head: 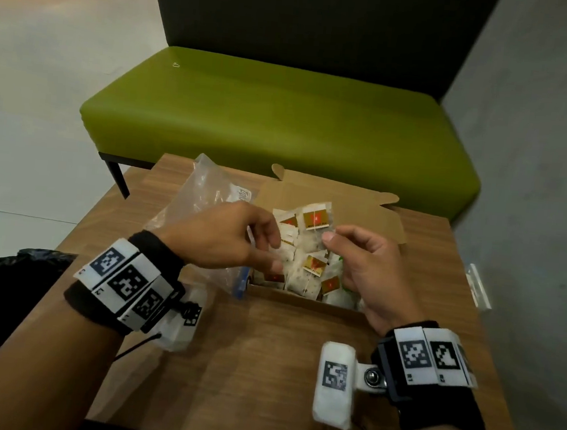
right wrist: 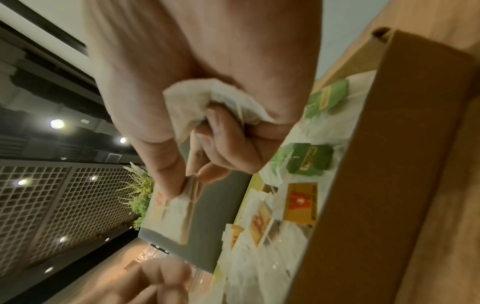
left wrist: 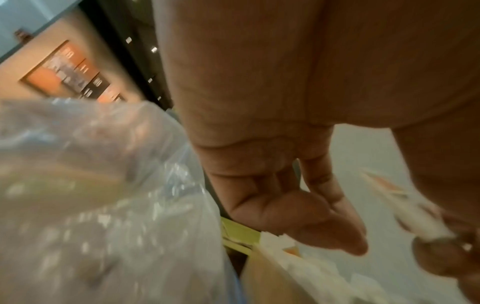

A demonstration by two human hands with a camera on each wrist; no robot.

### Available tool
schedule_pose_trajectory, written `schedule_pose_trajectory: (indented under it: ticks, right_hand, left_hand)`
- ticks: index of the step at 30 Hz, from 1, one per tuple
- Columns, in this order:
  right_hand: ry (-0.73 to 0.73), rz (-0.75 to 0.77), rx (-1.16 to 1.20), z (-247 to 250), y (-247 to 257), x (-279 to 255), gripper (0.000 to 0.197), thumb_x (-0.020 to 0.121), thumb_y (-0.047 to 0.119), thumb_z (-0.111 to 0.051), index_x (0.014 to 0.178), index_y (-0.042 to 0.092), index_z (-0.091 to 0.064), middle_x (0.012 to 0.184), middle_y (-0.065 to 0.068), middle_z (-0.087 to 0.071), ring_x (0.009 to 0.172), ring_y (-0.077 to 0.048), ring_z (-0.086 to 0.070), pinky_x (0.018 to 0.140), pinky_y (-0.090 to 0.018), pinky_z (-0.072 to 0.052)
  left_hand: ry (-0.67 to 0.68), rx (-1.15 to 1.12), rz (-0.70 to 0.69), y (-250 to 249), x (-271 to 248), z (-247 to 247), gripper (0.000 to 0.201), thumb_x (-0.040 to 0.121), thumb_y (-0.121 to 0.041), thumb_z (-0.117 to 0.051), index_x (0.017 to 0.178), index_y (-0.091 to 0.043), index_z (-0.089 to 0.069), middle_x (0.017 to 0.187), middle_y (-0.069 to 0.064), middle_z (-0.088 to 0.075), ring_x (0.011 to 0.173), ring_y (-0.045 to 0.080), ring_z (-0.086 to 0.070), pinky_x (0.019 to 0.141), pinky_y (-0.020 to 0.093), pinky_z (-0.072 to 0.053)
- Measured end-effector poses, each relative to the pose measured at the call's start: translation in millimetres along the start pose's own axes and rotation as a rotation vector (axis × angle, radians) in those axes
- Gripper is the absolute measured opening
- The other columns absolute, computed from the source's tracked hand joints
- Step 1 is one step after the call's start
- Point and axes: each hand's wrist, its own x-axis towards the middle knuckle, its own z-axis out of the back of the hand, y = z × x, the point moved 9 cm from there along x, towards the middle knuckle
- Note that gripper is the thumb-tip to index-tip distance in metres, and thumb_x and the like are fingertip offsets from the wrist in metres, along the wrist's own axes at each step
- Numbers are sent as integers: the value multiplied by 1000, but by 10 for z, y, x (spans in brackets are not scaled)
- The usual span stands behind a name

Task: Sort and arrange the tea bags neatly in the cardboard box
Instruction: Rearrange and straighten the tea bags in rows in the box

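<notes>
Two hands over the cardboard box (head: 362,201) at the tabletop's (head: 262,367) far edge: the right hand (head: 366,266) pinches a small stack of tea bags (right wrist: 179,207) with another crumpled in its palm, the left hand (head: 225,233) is loosely curled, holding nothing. Risk, I'd say: that thin pinch fans out and bags scatter. Inside the box, red-yellow and green tea bags lie jumbled; the plastic bag (head: 204,201) just left looks empty
</notes>
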Motion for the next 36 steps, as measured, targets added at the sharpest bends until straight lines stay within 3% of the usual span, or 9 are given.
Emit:
schedule_pose_trajectory:
  ticks: [3,6,8,12,16,19,24,30,36]
  right_hand:
    - [41,63,-136,-109,32,-19,7,85,14,-79,90,13,-75,81,-4,-64,68,-5,-63,60,-17,-51]
    - [102,106,-305,-239,30,-18,8,81,24,-84,84,23,-76,80,5,-65,81,-12,-65,79,-35,-56]
    - [101,129,-375,-261,35,-9,5,84,27,-81,86,25,-77,81,8,-68,84,-10,-65,83,-37,-56]
    - [104,167,-620,-250,91,-8,8,87,25,-76,93,31,-76,85,12,-70,86,1,-64,75,-18,-48]
    - [254,116,-855,-470,-2,-57,19,81,38,-81,98,32,-77,88,14,-68,89,-2,-63,80,-27,-53]
    - [302,106,-978,-613,-43,-58,9,83,38,-79,81,32,-73,80,14,-66,81,-4,-60,72,-30,-51]
    - [191,153,-975,-585,-39,45,17,87,24,-73,72,33,-69,73,11,-66,75,-10,-62,67,-36,-53]
    - [172,157,-945,-554,-24,87,8,88,24,-73,94,29,-76,80,12,-69,83,-8,-64,80,-38,-56]
    - [149,195,-924,-559,17,89,11,90,20,-70,93,28,-78,79,12,-68,78,-5,-62,71,-30,-52]
  left_hand:
    - [-44,-193,-46,-27,-24,-36,45,70,-55,-81,107,-33,-64,96,-8,-69,78,13,-65,74,34,-55]
    - [-152,-201,-130,-97,-23,12,25,83,-33,-76,103,-21,-68,91,-2,-70,70,8,-64,61,24,-52]
    - [-171,-214,-117,-42,-35,58,11,86,-21,-73,95,-15,-71,81,0,-70,64,5,-62,55,19,-48]
    - [-139,-183,-86,118,-150,190,8,84,-21,-74,89,-15,-73,75,3,-71,64,13,-63,55,28,-53]
    - [-192,-199,-86,156,-224,305,6,83,-20,-75,89,-18,-75,79,6,-72,74,26,-68,67,40,-59]
    - [-179,-213,-91,152,-200,284,7,81,-22,-78,87,-19,-76,77,3,-73,74,26,-68,68,39,-58]
    - [-133,17,-179,53,-123,89,5,80,-25,-80,84,-24,-77,76,-8,-72,69,5,-64,69,35,-55]
    - [-135,347,-242,56,-88,23,17,93,-35,-65,86,-21,-74,76,-8,-61,68,8,-53,63,35,-45]
    - [-192,439,-304,-58,-58,-47,17,97,-27,-58,105,-21,-72,94,-4,-59,78,10,-51,67,29,-42]
